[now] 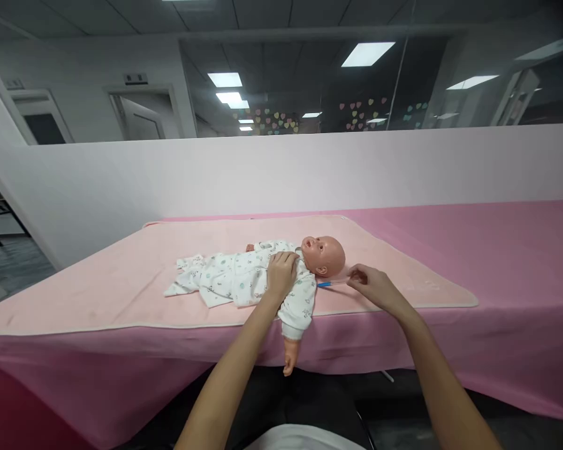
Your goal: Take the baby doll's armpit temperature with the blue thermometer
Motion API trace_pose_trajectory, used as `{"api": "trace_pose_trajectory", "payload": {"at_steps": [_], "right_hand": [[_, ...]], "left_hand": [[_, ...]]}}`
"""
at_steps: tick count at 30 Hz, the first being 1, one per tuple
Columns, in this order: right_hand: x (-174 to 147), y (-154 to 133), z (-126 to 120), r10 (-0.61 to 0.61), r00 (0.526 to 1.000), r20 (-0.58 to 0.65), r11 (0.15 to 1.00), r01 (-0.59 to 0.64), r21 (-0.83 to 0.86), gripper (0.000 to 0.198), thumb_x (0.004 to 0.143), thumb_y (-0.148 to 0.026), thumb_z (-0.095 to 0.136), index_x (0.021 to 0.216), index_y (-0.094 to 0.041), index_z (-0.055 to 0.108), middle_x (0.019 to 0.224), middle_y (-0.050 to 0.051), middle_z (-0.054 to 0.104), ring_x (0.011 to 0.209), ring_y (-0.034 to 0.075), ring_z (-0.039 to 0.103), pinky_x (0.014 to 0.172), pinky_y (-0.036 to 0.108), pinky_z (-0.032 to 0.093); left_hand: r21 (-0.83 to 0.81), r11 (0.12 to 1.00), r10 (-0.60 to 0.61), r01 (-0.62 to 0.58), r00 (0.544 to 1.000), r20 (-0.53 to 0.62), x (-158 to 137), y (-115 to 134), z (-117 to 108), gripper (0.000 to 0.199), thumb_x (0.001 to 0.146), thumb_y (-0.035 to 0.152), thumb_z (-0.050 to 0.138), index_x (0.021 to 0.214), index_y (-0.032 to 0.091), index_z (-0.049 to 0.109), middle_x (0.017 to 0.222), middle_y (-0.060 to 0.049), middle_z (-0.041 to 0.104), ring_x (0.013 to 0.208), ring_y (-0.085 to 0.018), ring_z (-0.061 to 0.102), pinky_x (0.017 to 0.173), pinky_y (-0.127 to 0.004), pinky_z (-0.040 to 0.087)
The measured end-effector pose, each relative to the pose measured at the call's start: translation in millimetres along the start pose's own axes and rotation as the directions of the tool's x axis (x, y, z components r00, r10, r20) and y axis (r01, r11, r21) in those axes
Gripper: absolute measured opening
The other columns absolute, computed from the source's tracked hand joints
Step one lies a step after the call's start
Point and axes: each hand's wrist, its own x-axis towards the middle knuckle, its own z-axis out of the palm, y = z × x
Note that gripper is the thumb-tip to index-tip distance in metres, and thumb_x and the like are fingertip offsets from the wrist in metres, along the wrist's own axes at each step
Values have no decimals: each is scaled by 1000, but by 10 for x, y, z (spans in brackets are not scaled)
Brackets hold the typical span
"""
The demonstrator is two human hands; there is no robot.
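Nearest to the camera, a white garment (pixel 304 437) is seen at the bottom edge, and from both sides of it the two bare forearms are stretched toward a baby doll (pixel 237 278). The doll is laid on its back on a peach-coloured pad (pixel 98 294), with the head pointing to the right. Its near arm (pixel 291 353) is hung over the front edge of the pink-covered table (pixel 511 262).

By the right hand (pixel 370 284), a slender clear stick with a blue end (pixel 325 284) is pinched at its clear end, between fingertips which are pressed together. The stick is located just below the doll's head, and its long axis is directed almost level, from the fingers leftward to the near shoulder. The blue end is either touching the sleeve or just beside it; this cannot be told. The stick is nearer to the right hand than to the left one.

The left hand (pixel 282 273) is rested on the doll's chest, near the collar; whether some cloth is gripped under its fingers cannot be seen. No container can be made out near the hands.
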Motion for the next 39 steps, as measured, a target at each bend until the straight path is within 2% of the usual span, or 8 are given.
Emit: {"api": "trace_pose_trajectory", "payload": {"at_steps": [5,14,27,30,32,33,36,39], "right_hand": [[168,-362,0,-23,999,44,994,18,104,24,71,-38,56,73,-16,65,76,6,68,71,17,61,63,25,44],[464,-592,274,26,967,255,991,8,-131,25,73,-19,53,48,-15,53,47,3,57,44,10,52,47,21,39],[358,-523,581,47,956,289,971,24,-236,30,71,-14,52,42,-16,46,46,4,58,49,12,57,50,19,41],[546,-681,360,100,874,476,982,-8,-191,25,65,-20,64,45,-17,50,43,3,56,47,14,56,46,21,42],[693,-883,34,93,749,656,993,-117,-8,22,66,-34,68,58,-15,59,45,2,57,47,14,56,45,22,45],[755,-1010,-156,28,734,679,985,-138,109,28,66,-40,68,64,-13,62,47,2,58,47,13,57,46,22,46],[852,-1425,-625,-267,851,453,863,1,505,47,79,-57,47,74,-12,63,52,2,60,49,9,56,49,17,46],[800,-1732,-724,-337,873,353,834,102,542,59,85,-59,29,69,-14,63,48,-1,58,44,6,52,43,14,41]], "left_hand": [[-32,998,-52,50,997,-63,-4,-2,-1,18,85,13,46,94,22,59,94,-1,65,88,-18,53,79,-33,37],[-35,993,-115,110,973,-201,-10,0,-2,20,88,18,46,98,22,62,83,-3,67,84,-19,54,79,-34,35],[-60,978,-209,201,950,-231,-33,-25,64,21,86,33,50,76,19,61,70,-3,63,72,-18,54,74,-33,35],[-36,980,-201,198,961,-191,-34,-14,57,22,86,36,49,73,20,58,70,-3,63,73,-18,53,73,-33,35],[-24,982,-189,187,968,-167,-34,-3,45,22,87,36,48,75,20,57,73,-4,63,75,-19,53,72,-34,35],[-19,983,-182,182,971,-157,-34,4,38,22,87,36,47,76,20,57,75,-4,63,76,-19,53,72,-34,35],[-3,984,-175,176,975,-135,-37,22,20,22,88,36,44,81,20,57,78,-5,63,79,-19,52,73,-34,34],[23,985,-167,171,979,-120,-43,30,13,22,89,35,43,82,20,57,78,-5,63,80,-20,52,73,-34,34]]}}
